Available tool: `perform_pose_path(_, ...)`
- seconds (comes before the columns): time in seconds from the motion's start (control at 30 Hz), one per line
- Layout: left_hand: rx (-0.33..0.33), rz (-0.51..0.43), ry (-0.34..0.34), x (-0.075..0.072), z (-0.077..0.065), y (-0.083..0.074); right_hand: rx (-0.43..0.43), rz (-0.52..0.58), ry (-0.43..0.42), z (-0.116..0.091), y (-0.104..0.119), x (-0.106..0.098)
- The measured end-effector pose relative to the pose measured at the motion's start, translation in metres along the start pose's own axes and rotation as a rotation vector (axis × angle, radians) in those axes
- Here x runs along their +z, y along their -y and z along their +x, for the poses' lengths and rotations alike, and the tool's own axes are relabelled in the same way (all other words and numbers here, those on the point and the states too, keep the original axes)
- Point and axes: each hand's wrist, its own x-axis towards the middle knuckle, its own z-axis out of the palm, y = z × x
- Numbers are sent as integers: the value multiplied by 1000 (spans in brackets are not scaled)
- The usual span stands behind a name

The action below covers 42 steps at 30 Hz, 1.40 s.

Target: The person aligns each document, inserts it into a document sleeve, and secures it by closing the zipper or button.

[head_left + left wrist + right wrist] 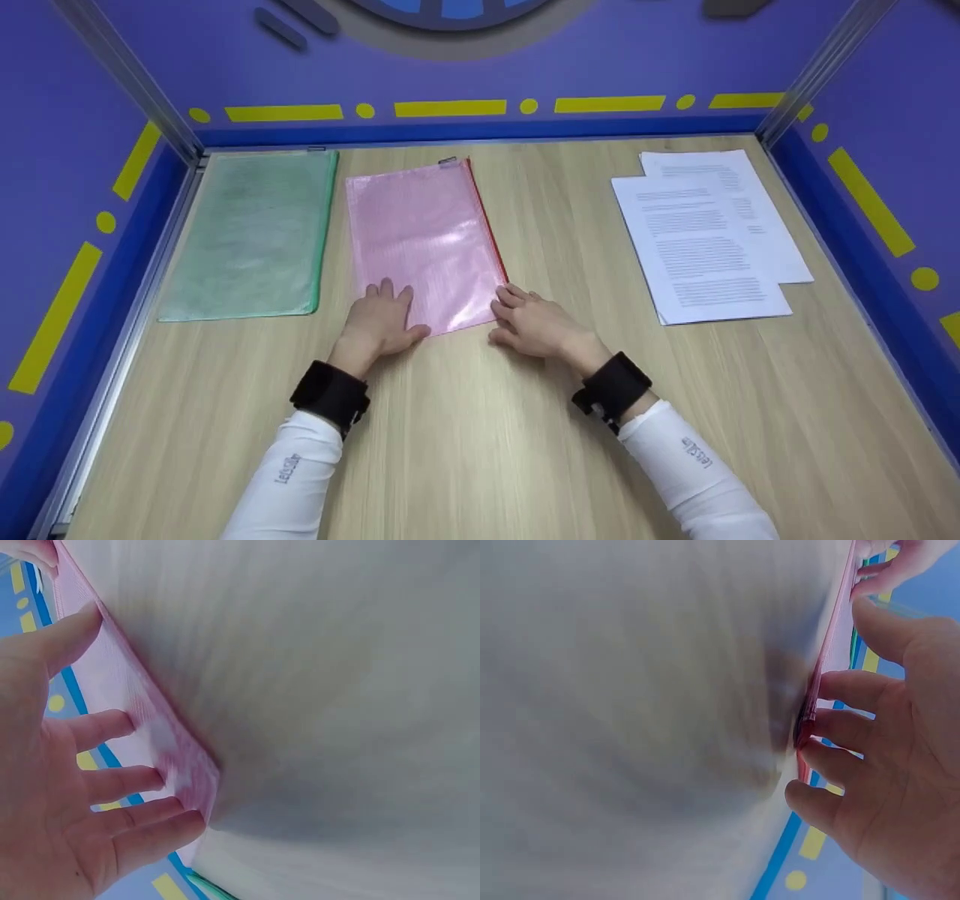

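On pale desk [465, 450], glossy translucent pink folder [416, 240], red along right edge, askew; at near corners, left hand [379, 322] and right hand [541, 326], fingers [124, 782] loosely extended, apparently touching.

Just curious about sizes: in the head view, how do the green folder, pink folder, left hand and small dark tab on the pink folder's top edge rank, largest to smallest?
1. Green folder and pink folder: they look too alike to rank surely.
2. Left hand
3. Small dark tab
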Motion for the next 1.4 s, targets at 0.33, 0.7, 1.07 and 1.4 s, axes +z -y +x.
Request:
perform_pose_path(0.33,1,127,-112,12,2,-31,70,-104,-62,-5,-11,2)
perform_pose_path(0.7,17,194,-183,17,2,-52,163,-92,-109,-8,-20,1)
perform_pose_path(1.07,99,244,-159,19,-7,-79,270,-94,-80,-13,-34,-3)
perform_pose_path(1.4,170,-76,-184,-1,-7,-30,294,-48,-57,-5,-25,-11)
